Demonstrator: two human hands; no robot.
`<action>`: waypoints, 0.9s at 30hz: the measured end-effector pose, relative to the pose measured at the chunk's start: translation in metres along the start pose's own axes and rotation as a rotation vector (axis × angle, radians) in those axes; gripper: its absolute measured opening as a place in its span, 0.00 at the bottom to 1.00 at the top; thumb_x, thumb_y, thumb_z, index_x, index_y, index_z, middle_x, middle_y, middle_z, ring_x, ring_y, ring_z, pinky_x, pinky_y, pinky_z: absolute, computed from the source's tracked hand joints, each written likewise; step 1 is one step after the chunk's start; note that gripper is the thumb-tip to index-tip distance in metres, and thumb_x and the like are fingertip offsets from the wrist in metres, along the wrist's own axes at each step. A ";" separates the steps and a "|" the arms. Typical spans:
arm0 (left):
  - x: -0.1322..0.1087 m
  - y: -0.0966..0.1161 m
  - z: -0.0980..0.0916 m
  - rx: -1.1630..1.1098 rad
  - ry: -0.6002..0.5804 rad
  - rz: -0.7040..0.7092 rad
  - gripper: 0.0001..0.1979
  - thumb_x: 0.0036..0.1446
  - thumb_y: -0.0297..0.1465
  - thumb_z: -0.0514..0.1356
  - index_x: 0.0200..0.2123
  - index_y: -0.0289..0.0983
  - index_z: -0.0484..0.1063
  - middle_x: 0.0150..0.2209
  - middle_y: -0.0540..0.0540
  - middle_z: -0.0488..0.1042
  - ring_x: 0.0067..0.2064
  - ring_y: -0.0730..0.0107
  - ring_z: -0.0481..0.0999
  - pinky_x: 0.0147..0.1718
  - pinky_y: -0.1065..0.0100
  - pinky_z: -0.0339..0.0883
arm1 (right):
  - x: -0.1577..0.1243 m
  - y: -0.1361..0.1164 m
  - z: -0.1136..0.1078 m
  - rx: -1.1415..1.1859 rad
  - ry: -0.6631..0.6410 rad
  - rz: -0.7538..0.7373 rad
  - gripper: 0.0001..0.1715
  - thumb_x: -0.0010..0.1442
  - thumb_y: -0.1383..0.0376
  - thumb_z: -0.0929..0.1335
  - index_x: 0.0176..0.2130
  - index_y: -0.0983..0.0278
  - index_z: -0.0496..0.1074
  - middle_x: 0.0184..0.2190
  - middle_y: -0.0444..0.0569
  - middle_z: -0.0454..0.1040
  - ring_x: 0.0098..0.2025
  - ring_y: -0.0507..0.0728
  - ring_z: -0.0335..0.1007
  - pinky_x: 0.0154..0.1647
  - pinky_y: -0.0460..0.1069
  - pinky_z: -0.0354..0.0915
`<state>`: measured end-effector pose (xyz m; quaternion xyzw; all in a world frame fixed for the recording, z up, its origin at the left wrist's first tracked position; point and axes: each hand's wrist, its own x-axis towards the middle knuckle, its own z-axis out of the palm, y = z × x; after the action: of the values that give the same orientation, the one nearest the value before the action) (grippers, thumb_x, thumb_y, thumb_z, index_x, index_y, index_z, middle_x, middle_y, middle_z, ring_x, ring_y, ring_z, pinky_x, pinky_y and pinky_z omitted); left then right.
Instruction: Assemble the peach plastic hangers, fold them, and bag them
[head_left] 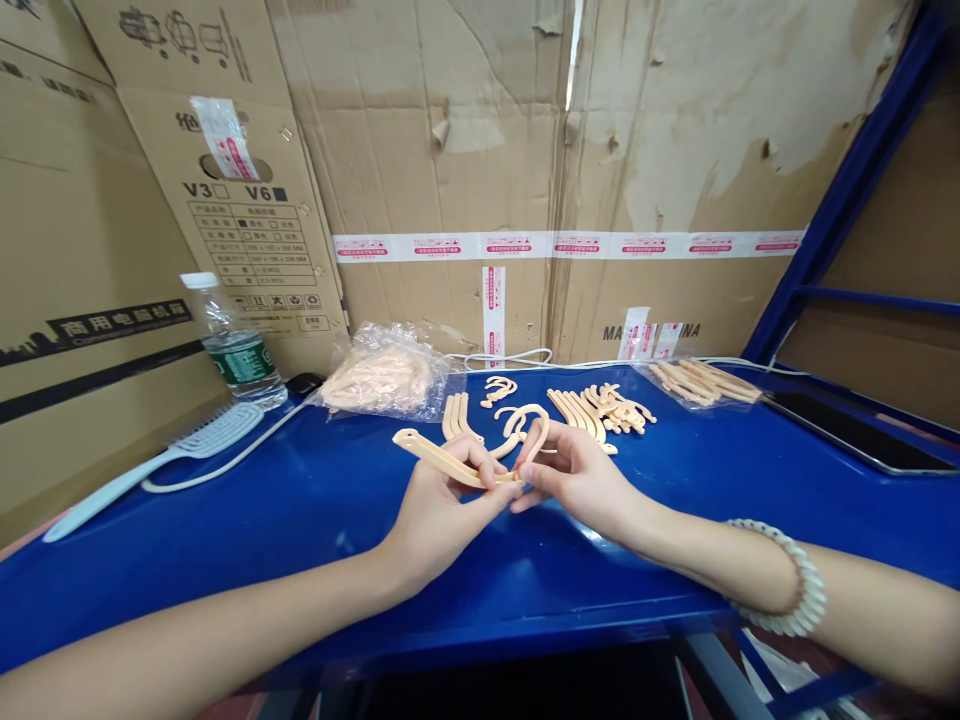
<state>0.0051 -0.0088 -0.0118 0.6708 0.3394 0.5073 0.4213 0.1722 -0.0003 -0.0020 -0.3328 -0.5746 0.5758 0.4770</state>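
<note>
My left hand (442,505) is closed on a long peach-coloured plastic strip (439,457), held just above the blue table (300,520). My right hand (574,475) is closed on a peach plastic hook piece (527,420), and its lower end meets the strip's right end between my fingertips. A white beaded bracelet (795,585) sits on my right wrist. Behind my hands lie more long strips (454,412), loose hook pieces (499,388) and a pile of mixed peach parts (600,410).
A clear bag of peach parts (379,378) lies at the back, another bag of strips (701,380) at the right. A water bottle (236,345), a pale comb (161,462) and a white cable (225,462) lie left. A dark tablet (862,432) lies right. Cardboard boxes (487,150) wall the back.
</note>
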 end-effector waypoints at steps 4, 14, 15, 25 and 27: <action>0.002 0.000 -0.001 -0.006 0.013 -0.030 0.14 0.49 0.30 0.67 0.22 0.36 0.63 0.26 0.51 0.69 0.30 0.72 0.73 0.30 0.72 0.67 | 0.001 -0.001 -0.001 0.017 -0.035 0.001 0.19 0.45 0.60 0.77 0.27 0.65 0.66 0.27 0.43 0.73 0.29 0.53 0.74 0.30 0.51 0.76; 0.014 0.000 -0.008 -0.176 0.026 -0.140 0.13 0.48 0.30 0.69 0.32 0.36 0.67 0.32 0.52 0.73 0.37 0.73 0.74 0.39 0.71 0.68 | 0.005 -0.006 -0.006 -0.102 -0.006 -0.052 0.20 0.43 0.54 0.78 0.27 0.66 0.72 0.28 0.46 0.74 0.26 0.50 0.69 0.21 0.45 0.70; 0.013 0.000 -0.008 -0.177 0.011 -0.154 0.13 0.48 0.30 0.69 0.33 0.36 0.68 0.32 0.51 0.74 0.37 0.72 0.75 0.40 0.71 0.68 | 0.006 -0.005 -0.005 -0.110 -0.009 -0.037 0.21 0.44 0.53 0.77 0.28 0.67 0.73 0.27 0.46 0.74 0.25 0.50 0.68 0.22 0.46 0.70; 0.016 0.005 -0.013 -0.384 0.093 -0.368 0.15 0.40 0.29 0.74 0.29 0.34 0.71 0.29 0.49 0.77 0.35 0.71 0.78 0.38 0.72 0.71 | 0.037 -0.039 -0.066 -0.382 0.026 -0.178 0.22 0.56 0.54 0.70 0.45 0.67 0.75 0.32 0.51 0.78 0.31 0.53 0.74 0.34 0.50 0.72; 0.017 0.006 -0.013 -0.439 0.108 -0.414 0.16 0.39 0.28 0.74 0.29 0.34 0.71 0.29 0.49 0.77 0.36 0.71 0.78 0.40 0.72 0.72 | 0.042 -0.047 -0.086 -0.726 -0.031 -0.235 0.17 0.56 0.58 0.70 0.42 0.66 0.78 0.33 0.51 0.79 0.34 0.55 0.74 0.37 0.51 0.70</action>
<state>-0.0026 0.0063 0.0018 0.4524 0.3730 0.5066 0.6322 0.2467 0.0629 0.0403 -0.4032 -0.7826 0.2813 0.3819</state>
